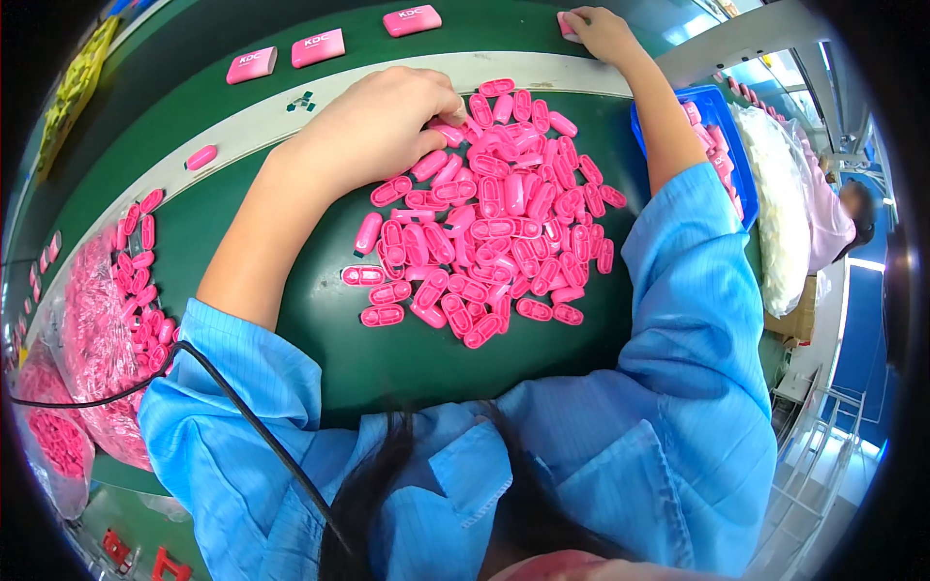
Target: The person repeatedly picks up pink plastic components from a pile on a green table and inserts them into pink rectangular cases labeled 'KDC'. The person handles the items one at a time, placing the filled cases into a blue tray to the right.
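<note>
A heaped pile of small pink oblong plastic caps (499, 228), several of them hollow side up, lies on the green table in front of me. At the pile's far left edge my left hand (373, 126) is closed, with a pink cap (448, 135) between thumb and fingers. My right hand (603, 37) reaches far forward over the green belt. Its fingers grip a flat pink case (569, 28), partly covered by them.
On the belt (184, 82), beyond a pale rail (542, 70), stand several pink cases (318, 47). A lone cap (201, 157) lies on the rail. Left is a clear bag of caps (102, 339); right, a blue bin (741, 169) and white bag (778, 208). A black cable (252, 412) crosses my left sleeve.
</note>
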Demonstrator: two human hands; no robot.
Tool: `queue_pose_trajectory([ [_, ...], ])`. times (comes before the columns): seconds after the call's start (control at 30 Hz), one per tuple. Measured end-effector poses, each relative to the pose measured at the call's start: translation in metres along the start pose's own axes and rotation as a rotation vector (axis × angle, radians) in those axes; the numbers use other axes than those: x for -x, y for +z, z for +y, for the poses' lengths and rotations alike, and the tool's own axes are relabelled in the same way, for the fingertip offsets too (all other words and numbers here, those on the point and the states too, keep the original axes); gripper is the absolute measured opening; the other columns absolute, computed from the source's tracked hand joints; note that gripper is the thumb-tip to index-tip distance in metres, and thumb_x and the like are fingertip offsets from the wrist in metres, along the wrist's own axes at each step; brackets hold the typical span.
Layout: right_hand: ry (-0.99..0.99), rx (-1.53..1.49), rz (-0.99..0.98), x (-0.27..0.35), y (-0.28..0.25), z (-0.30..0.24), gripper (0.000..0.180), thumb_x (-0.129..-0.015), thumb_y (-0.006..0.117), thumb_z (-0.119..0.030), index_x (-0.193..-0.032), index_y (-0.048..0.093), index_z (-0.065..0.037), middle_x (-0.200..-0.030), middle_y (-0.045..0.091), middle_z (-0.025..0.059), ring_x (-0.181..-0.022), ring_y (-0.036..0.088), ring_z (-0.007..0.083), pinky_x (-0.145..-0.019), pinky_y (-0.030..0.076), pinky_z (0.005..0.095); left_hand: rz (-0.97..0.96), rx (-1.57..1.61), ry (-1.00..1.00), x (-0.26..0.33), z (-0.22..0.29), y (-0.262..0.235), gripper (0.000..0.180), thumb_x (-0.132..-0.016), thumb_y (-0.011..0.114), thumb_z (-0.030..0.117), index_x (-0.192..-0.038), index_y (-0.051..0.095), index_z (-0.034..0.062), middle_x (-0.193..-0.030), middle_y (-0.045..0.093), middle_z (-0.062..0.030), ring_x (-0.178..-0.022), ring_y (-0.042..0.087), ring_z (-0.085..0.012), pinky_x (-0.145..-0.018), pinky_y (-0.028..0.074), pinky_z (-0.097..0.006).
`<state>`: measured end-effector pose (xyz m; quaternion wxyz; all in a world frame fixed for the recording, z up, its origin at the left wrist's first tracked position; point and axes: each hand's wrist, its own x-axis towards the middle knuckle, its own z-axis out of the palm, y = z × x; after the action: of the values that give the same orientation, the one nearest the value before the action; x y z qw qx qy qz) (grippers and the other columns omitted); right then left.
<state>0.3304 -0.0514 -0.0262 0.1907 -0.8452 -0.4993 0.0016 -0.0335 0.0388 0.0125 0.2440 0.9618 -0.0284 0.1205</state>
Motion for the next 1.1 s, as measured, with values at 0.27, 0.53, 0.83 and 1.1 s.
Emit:
queue_pose_trajectory([
  [0.27, 0.167, -1.134, -0.101, 0.085, -0.032, -0.111, 0.022, -0.092, 0.060, -0.011, -0.106, 0.063, 0.006, -0.085, 0.069, 0.0096, -0.078, 0.067, 0.0162, -0.068, 0.055, 0.0250, 0.192, 0.263, -0.296, -0.003, 0.003, -0.009, 0.038, -0.088, 0.067, 0.016, -0.121, 0.061, -0.0008, -0.087, 0.066, -0.0049, -0.077, 0.058, -0.0097, -0.074, 0.049, -0.025],
  [0.53, -0.034, -1.155, -0.233, 0.114, 0.003, -0.140, 0.033, -0.088, 0.067, -0.011, -0.116, 0.059, 0.003, -0.100, 0.068, 0.0110, -0.087, 0.067, 0.0146, -0.081, 0.054, 0.0240, 0.498, 1.086, -0.471, -0.014, -0.021, 0.027, 0.035, -0.090, 0.066, 0.017, -0.118, 0.062, -0.0042, -0.104, 0.066, -0.0065, -0.089, 0.063, -0.0098, -0.082, 0.052, -0.024],
  [0.83, -0.054, -1.265, -0.169, 0.121, 0.005, -0.145, 0.034, -0.088, 0.066, -0.005, -0.119, 0.056, 0.004, -0.104, 0.067, 0.0132, -0.090, 0.067, 0.0169, -0.082, 0.055, 0.0260, 0.479, 0.780, -0.431, -0.012, -0.006, 0.022, 0.038, -0.090, 0.065, 0.016, -0.120, 0.060, -0.0061, -0.100, 0.069, -0.0097, -0.083, 0.067, -0.0129, -0.078, 0.056, -0.024],
  [1.1, -0.137, -1.014, 0.062, 0.134, 0.008, -0.160, 0.033, -0.086, 0.068, -0.003, -0.117, 0.059, 0.004, -0.104, 0.068, 0.0130, -0.088, 0.067, 0.0157, -0.081, 0.055, 0.0257, 0.562, 0.034, -0.339, -0.007, 0.029, 0.033, 0.037, -0.088, 0.057, 0.009, -0.120, 0.051, -0.0082, -0.083, 0.064, -0.0276, -0.075, 0.064, -0.0417, -0.067, 0.053, -0.042],
])
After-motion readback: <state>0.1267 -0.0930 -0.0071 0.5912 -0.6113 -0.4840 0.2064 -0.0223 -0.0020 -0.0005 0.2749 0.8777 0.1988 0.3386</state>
